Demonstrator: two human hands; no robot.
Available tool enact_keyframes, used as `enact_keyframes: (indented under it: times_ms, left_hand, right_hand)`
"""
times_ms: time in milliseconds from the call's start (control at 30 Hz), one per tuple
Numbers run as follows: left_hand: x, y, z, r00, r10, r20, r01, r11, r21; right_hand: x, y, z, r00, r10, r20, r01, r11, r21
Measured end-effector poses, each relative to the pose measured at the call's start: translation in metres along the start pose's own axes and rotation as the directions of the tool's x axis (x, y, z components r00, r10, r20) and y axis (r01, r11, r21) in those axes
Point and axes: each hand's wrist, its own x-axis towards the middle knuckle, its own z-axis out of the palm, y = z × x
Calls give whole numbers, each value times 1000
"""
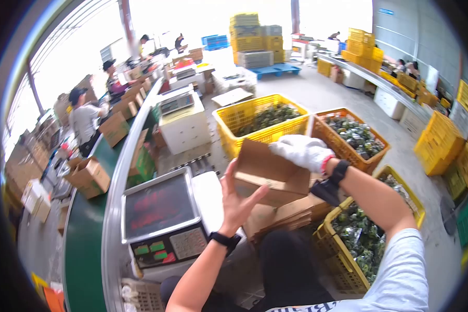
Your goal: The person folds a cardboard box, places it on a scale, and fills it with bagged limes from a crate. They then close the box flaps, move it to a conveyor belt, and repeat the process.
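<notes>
My left hand (239,200) is bare, with its fingers spread against the near left side of an open cardboard box (273,179). My right hand (302,152), in a white glove, is at the box's upper right edge, its fingers bent over the rim. The box is tilted between both hands, and no contents can be made out in it. Flattened cardboard pieces (291,214) lie below it. To the left is a scale (161,213) with a dark platform and a keypad.
Yellow crate (262,117), orange crate (351,136) and a near yellow crate (356,234) hold dark green packed items. A green conveyor (86,249) carrying open boxes runs along the left. A co-worker (86,119) stands beyond it. Stacked crates (439,143) are at right.
</notes>
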Motion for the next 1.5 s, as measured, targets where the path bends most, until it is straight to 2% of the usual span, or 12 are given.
enact_keyframes:
  times_ms: [167,333,367,567,833,900,967,1100,1200,1333,1433,1500]
  left_hand:
    - [8,21,-10,915,400,52,-356,740,571]
    - [38,-16,-37,948,247,202,-299,908,294]
    - [39,-29,-40,959,200,201,-250,931,266]
    - [54,-45,-44,974,117,196,-160,962,219]
    - [54,-58,-39,997,16,82,-33,975,218]
    - [52,-41,-32,989,62,136,-84,984,156]
    - [55,-33,-35,986,11,167,-46,978,204]
    - [66,-27,-52,950,34,311,-185,862,471]
    - [65,-27,-57,838,373,398,-545,567,617]
    - [63,-38,-56,781,79,620,-425,794,434]
    - [66,-20,-37,723,156,673,-517,768,378]
    - [77,-8,-31,636,83,767,-599,680,423]
  right_hand:
    - [8,-20,-5,985,168,35,-171,970,172]
    - [13,9,-8,990,76,120,-126,864,487]
    - [18,36,1,987,-158,30,119,844,523]
    - [-16,58,22,978,96,185,-204,620,757]
    - [-5,24,39,976,185,-112,-132,921,367]
    - [4,22,62,970,-57,-238,30,993,-116]
    - [3,22,71,969,-64,-240,44,995,-89]
    - [-3,23,70,907,-287,-309,252,956,-149]
    - [-24,24,62,815,-563,-138,553,826,-107]
    - [-46,46,76,898,-425,-111,440,865,242]
    - [-61,58,81,957,-280,-72,270,776,570]
    - [-73,51,76,995,-96,-29,69,451,890]
